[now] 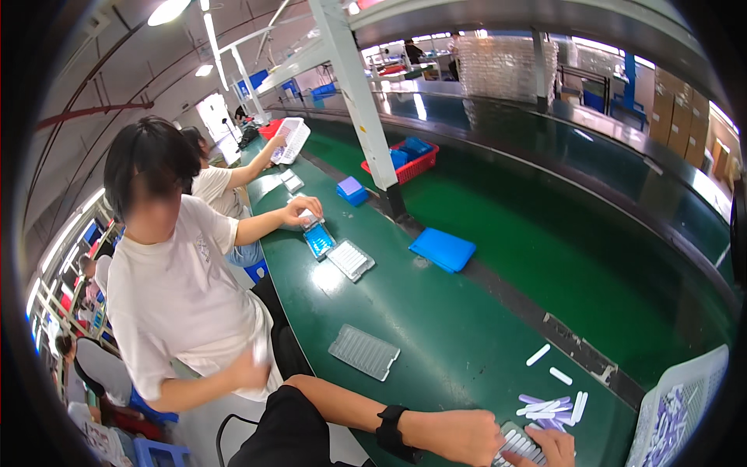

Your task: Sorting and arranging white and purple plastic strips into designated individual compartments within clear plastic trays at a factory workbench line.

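This is a factory assembly hall. A long green conveyor belt [545, 233] runs beside a long green counter [436, 327], where several seated people work in a row. Clear ribbed plastic trays [363, 352], flat blue plastic lids [442, 249] and a red plastic basket [412, 165] lie along it. Brown cardboard boxes [678, 117] are stacked at the far wall, under long tube lights [212, 39].

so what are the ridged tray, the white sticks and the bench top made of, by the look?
Ridged tray: thin clear or frosted moulded plastic, probably; the green shows through and the ribs glint. White sticks: opaque, matte, white to pale lilac, likely plastic; too small to be sure. Bench top: glossy green sheet, perhaps rubber or vinyl matting; it mirrors the ceiling lights.
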`<action>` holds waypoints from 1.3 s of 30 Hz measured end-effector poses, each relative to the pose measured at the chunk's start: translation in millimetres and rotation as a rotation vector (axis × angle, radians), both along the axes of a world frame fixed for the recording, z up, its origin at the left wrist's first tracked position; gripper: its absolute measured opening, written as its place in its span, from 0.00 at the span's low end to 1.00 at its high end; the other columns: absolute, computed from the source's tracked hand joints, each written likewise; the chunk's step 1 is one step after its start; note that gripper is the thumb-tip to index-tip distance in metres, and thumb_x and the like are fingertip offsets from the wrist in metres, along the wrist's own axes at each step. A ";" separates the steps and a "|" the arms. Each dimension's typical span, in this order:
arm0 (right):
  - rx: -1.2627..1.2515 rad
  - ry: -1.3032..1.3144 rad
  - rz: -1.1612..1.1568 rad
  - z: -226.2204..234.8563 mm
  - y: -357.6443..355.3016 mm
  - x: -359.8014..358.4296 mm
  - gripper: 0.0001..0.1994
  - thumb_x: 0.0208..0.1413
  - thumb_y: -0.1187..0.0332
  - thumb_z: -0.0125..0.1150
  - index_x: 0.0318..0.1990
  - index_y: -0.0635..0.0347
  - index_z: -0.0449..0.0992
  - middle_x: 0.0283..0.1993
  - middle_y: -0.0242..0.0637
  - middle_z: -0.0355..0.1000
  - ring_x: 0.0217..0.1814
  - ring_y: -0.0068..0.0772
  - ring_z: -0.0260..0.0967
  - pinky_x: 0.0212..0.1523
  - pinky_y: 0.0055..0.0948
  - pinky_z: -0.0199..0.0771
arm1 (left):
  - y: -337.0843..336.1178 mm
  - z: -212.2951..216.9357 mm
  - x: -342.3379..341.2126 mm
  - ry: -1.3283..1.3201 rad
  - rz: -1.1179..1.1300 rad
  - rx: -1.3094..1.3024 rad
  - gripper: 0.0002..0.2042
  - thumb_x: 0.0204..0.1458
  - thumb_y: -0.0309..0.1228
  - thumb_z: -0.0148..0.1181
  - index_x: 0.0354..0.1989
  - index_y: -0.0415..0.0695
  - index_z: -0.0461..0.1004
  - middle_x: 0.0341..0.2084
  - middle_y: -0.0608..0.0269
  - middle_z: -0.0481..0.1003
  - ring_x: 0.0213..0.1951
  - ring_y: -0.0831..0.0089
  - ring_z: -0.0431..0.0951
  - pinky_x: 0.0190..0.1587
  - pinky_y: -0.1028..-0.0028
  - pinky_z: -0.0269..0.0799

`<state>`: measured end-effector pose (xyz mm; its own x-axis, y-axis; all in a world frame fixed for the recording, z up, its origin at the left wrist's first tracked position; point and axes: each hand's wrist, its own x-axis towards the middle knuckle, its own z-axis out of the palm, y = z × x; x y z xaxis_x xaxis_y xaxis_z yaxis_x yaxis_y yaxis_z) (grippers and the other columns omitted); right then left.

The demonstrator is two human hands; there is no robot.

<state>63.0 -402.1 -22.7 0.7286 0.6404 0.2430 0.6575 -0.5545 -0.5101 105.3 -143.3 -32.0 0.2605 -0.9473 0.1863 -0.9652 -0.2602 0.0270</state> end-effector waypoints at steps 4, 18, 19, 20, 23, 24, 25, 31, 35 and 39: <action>-0.004 -0.050 -0.001 -1.9 -2.3 2.2 0.20 0.42 0.65 0.77 0.48 0.50 0.86 0.65 0.47 0.71 0.67 0.58 0.66 0.65 0.54 0.66 | -1.5 4.1 5.6 -0.053 -0.095 0.007 0.07 0.50 0.37 0.57 0.23 0.52 0.77 0.22 0.69 0.76 0.28 0.69 0.80 0.26 0.65 0.71; 0.056 -0.099 0.001 -5.9 -2.8 1.3 0.14 0.45 0.66 0.75 0.42 0.52 0.88 0.64 0.48 0.71 0.67 0.60 0.65 0.65 0.53 0.66 | -1.2 -21.3 47.4 0.503 -0.038 -0.632 0.16 0.57 0.41 0.69 0.21 0.45 0.78 0.18 0.62 0.74 0.21 0.61 0.76 0.23 0.64 0.67; 0.051 -0.118 0.011 -6.7 -5.0 3.3 0.16 0.44 0.65 0.76 0.44 0.52 0.87 0.65 0.47 0.71 0.66 0.59 0.66 0.64 0.53 0.66 | -1.7 -24.8 51.1 0.545 0.061 -0.709 0.16 0.59 0.39 0.67 0.21 0.45 0.78 0.18 0.62 0.73 0.21 0.61 0.75 0.24 0.64 0.65; 0.053 -0.127 -0.021 -10.1 -6.6 1.7 0.16 0.44 0.65 0.76 0.44 0.52 0.87 0.65 0.47 0.71 0.66 0.59 0.66 0.64 0.53 0.66 | -2.2 -25.1 54.3 0.547 0.030 -0.696 0.16 0.59 0.39 0.67 0.21 0.45 0.78 0.18 0.62 0.73 0.21 0.61 0.75 0.24 0.64 0.65; 0.085 -0.146 -0.035 -12.8 -10.4 -0.9 0.21 0.44 0.63 0.77 0.49 0.52 0.84 0.64 0.45 0.72 0.64 0.56 0.67 0.63 0.52 0.67 | 3.6 -28.2 65.1 0.485 0.193 -0.669 0.16 0.61 0.33 0.67 0.20 0.41 0.77 0.12 0.57 0.66 0.15 0.57 0.67 0.20 0.63 0.59; 0.101 -0.118 -0.027 -9.5 -9.3 -3.2 0.24 0.44 0.61 0.77 0.51 0.53 0.82 0.63 0.44 0.72 0.64 0.54 0.67 0.62 0.51 0.67 | 4.6 -31.5 63.4 0.486 0.204 -0.701 0.18 0.62 0.33 0.66 0.19 0.40 0.76 0.11 0.58 0.64 0.14 0.57 0.64 0.19 0.63 0.58; 0.112 -0.099 -0.024 -5.6 -9.0 -3.6 0.26 0.45 0.60 0.77 0.54 0.53 0.80 0.61 0.44 0.73 0.63 0.52 0.68 0.62 0.51 0.67 | 3.6 -31.7 64.0 0.512 0.200 -0.698 0.18 0.62 0.34 0.66 0.19 0.40 0.77 0.11 0.58 0.64 0.13 0.59 0.63 0.19 0.63 0.58; 0.125 -0.167 -0.063 -14.7 -13.5 -3.8 0.30 0.47 0.55 0.76 0.58 0.56 0.77 0.58 0.42 0.73 0.64 0.49 0.68 0.62 0.48 0.66 | 6.3 -19.2 53.5 0.486 0.302 -0.586 0.13 0.57 0.32 0.69 0.21 0.43 0.82 0.13 0.55 0.72 0.14 0.59 0.72 0.20 0.65 0.64; 0.145 -0.171 -0.042 -18.5 -13.3 -6.1 0.30 0.47 0.56 0.77 0.57 0.57 0.77 0.58 0.42 0.73 0.63 0.50 0.68 0.60 0.47 0.67 | 7.0 -24.5 56.3 0.511 0.300 -0.648 0.13 0.57 0.32 0.69 0.21 0.42 0.81 0.14 0.53 0.72 0.15 0.58 0.71 0.19 0.65 0.63; 0.197 -0.175 -0.013 -17.5 -14.4 -1.2 0.28 0.46 0.58 0.78 0.56 0.58 0.78 0.57 0.43 0.74 0.62 0.51 0.68 0.61 0.48 0.68 | 6.1 -23.0 63.0 0.520 0.307 -0.627 0.12 0.57 0.32 0.69 0.22 0.42 0.81 0.15 0.51 0.71 0.15 0.58 0.70 0.20 0.65 0.62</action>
<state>61.8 -416.6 -40.2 0.6723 0.5591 0.4853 0.7388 -0.4643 -0.4885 168.3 -137.2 -55.1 0.6844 -0.5836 0.4371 -0.6806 -0.2962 0.6702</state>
